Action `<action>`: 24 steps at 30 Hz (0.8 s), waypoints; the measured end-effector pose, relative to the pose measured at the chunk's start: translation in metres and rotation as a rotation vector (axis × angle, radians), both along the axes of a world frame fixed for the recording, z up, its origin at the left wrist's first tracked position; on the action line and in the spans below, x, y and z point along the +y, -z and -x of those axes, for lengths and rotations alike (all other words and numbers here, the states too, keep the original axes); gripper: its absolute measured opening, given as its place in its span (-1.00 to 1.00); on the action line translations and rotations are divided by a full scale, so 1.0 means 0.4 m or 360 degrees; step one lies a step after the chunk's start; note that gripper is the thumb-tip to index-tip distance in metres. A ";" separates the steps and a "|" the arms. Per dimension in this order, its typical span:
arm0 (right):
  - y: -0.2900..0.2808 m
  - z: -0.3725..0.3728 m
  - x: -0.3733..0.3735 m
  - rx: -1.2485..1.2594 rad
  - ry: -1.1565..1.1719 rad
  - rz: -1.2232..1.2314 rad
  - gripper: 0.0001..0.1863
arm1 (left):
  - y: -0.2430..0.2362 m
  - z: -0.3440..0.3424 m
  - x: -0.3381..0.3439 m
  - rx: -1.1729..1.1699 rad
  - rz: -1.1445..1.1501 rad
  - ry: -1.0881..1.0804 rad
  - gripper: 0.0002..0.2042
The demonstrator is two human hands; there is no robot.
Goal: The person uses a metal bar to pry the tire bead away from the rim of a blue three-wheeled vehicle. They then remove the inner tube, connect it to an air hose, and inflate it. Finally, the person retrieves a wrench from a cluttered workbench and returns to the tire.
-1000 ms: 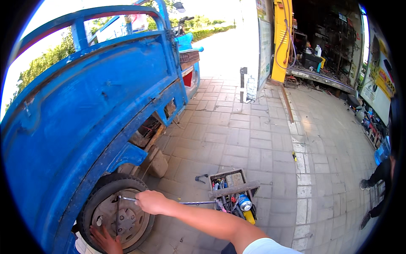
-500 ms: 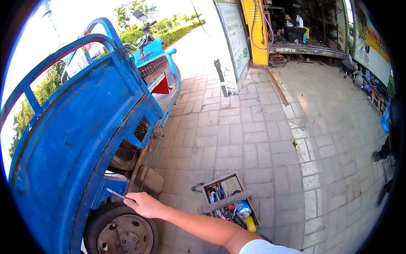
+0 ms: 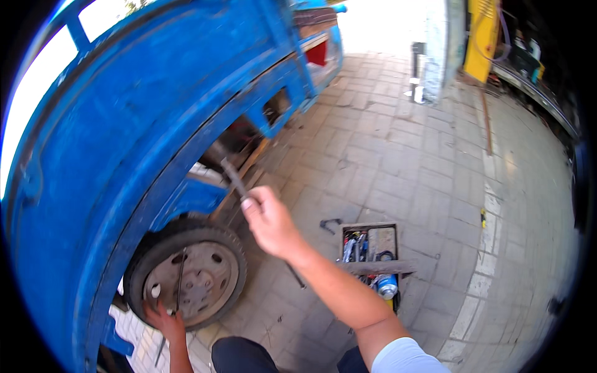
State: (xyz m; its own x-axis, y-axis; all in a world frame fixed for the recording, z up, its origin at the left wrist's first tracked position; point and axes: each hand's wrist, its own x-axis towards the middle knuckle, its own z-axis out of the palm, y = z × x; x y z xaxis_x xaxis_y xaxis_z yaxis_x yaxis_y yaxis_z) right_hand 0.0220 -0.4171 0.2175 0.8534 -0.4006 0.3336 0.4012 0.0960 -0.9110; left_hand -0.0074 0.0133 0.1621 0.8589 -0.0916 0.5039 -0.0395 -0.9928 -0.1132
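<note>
We have our right hand [image 3: 267, 221] closed around a metal bar [image 3: 232, 177], lifted in front of the blue vehicle bed [image 3: 143, 118] with its tip aimed up and to the left. The bar is slightly blurred; a dark rod end shows past the underside of our forearm, roughly in line with it, but we cannot tell whether it is the same piece.

Our left hand [image 3: 165, 320] is low at the lower left edge of the wheel [image 3: 199, 283], its fingers spread. A thin metal rod [image 3: 180, 280] stands nearly upright across the wheel's face, its lower end beside that hand; we cannot tell whether the fingers grip it. The wheel sits below the blue bed, its tyre around a dusty disc with oval holes.

To the right of the wheel, on the paving [image 3: 373, 168], we see an open toolbox [image 3: 373, 225] with a bar handle [image 3: 373, 267] across it. Hand tools fill its left side, and a blue can [image 3: 387, 286] lies near the handle. A black hooked piece [image 3: 329, 225] lies just beside the box, on its left. Farther right, a small yellow object [image 3: 483, 217] lies near the pale strip of pavers.
</note>
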 end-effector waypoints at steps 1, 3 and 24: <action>-0.010 0.004 -0.005 0.0029 -0.0132 -0.0186 -0.75 | -0.019 0.003 -0.009 -0.0025 0.0026 0.0003 -0.28; -0.070 0.046 -0.038 -0.0126 -0.0406 -0.0791 -0.83 | -0.017 -0.008 -0.005 -0.0080 -0.0026 0.0055 -0.30; 0.143 -0.156 0.128 0.0551 -0.0236 0.2181 -0.68 | 0.000 -0.001 0.049 0.0013 0.0211 0.0135 -0.34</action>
